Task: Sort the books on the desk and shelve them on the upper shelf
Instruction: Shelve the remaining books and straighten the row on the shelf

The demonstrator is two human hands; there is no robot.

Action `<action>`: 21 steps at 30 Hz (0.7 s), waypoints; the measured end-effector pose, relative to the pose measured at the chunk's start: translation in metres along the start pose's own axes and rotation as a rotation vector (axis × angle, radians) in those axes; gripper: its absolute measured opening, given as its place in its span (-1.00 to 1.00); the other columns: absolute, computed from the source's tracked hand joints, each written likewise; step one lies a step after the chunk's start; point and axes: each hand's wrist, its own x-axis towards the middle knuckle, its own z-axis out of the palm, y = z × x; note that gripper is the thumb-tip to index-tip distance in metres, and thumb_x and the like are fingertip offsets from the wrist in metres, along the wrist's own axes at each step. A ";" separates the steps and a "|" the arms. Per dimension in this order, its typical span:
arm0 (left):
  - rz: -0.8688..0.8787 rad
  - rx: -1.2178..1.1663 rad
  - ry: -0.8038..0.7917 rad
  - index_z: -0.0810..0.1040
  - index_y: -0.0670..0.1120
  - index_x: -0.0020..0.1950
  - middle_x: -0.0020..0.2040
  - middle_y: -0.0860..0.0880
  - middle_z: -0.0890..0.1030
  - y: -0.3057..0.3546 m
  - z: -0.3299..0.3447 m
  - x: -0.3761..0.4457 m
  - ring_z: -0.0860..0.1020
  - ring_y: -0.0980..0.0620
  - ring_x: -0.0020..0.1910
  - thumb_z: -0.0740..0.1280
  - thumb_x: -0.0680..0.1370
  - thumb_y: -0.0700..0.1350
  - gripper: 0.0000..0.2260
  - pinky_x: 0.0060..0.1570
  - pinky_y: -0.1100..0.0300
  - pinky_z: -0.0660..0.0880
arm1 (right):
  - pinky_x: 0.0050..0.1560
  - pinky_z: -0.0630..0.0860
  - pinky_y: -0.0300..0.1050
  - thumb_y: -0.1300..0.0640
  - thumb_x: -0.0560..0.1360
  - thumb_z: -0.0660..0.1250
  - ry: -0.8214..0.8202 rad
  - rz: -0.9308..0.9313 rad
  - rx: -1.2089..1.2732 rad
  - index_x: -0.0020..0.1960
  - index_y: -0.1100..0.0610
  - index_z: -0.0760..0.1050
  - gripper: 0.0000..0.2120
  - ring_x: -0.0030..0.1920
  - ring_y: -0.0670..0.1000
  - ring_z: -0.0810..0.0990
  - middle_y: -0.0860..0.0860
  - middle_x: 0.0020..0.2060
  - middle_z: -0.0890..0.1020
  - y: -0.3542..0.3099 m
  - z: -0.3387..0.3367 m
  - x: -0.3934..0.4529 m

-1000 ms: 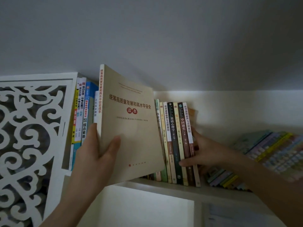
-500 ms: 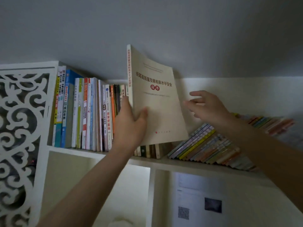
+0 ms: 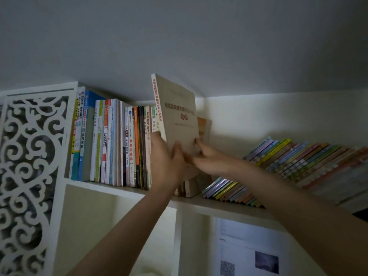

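Observation:
A beige paperback (image 3: 178,114) with red lettering stands tilted at the right end of the upright row of books (image 3: 111,142) on the upper shelf (image 3: 223,204). My left hand (image 3: 165,162) grips its lower spine edge, thumb on the cover. My right hand (image 3: 207,158) reaches in from the right with straight fingers that touch the lower right of the cover. An orange-topped book (image 3: 204,126) shows just behind the beige one. A few short books (image 3: 189,188) stand under my hands.
A long row of thin colourful books (image 3: 288,166) leans over to the right on the same shelf. A white carved screen panel (image 3: 29,176) closes the left side. The ceiling is close above. Below the shelf hangs a printed sheet (image 3: 249,250).
My left hand has carried the beige book further into the shelf, against the upright row. My right hand moved in from open air and now touches its cover.

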 end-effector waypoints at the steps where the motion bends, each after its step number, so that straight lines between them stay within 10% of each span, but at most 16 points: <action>1: 0.020 0.035 0.006 0.28 -0.02 0.23 0.19 0.02 0.44 -0.006 0.005 0.001 0.47 0.05 0.15 0.24 0.60 -0.13 -0.76 0.06 0.06 0.55 | 0.26 0.48 -0.01 -0.26 0.46 0.34 0.009 0.005 -0.015 0.53 -0.06 0.11 -0.24 0.29 0.01 0.46 -0.06 0.35 0.44 0.002 -0.001 0.001; 7: -0.006 0.360 -0.009 0.34 -0.09 0.30 0.21 -0.08 0.34 -0.025 0.039 -0.019 0.31 -0.05 0.16 0.04 0.61 0.10 -0.63 0.12 0.10 0.19 | 0.22 0.49 0.30 0.41 0.42 0.32 0.046 0.078 0.252 0.37 -0.13 0.34 -0.34 0.24 0.18 0.52 0.06 0.20 0.56 0.016 -0.012 0.012; 12: 0.116 -0.072 -0.403 0.31 0.17 0.37 0.23 0.14 0.42 -0.052 -0.002 -0.009 0.40 0.12 0.28 0.15 0.58 0.23 -0.62 0.27 0.06 0.39 | 0.15 0.50 0.37 0.42 0.32 0.49 -0.128 0.044 0.381 0.29 -0.24 0.37 -0.23 0.26 0.14 0.52 0.01 0.21 0.57 0.015 -0.014 0.008; 16: 0.147 0.057 -0.489 0.35 0.29 0.31 0.19 0.25 0.41 -0.058 -0.029 0.008 0.38 0.29 0.24 0.39 0.45 0.16 -0.54 0.22 0.24 0.42 | 0.24 0.46 0.30 0.32 0.19 0.62 -0.166 0.109 0.140 0.53 -0.31 -0.19 0.30 0.44 0.14 0.33 0.01 0.50 0.27 0.009 -0.008 0.013; 21: 0.126 0.225 -0.322 0.28 0.15 0.33 0.20 0.15 0.35 -0.057 -0.018 0.020 0.36 0.20 0.17 0.57 0.27 0.09 -0.27 0.13 0.26 0.40 | 0.30 0.44 0.22 0.35 0.22 0.60 -0.125 0.179 0.027 0.48 -0.25 -0.45 0.40 0.51 0.15 0.19 -0.02 0.57 0.05 0.014 -0.002 0.020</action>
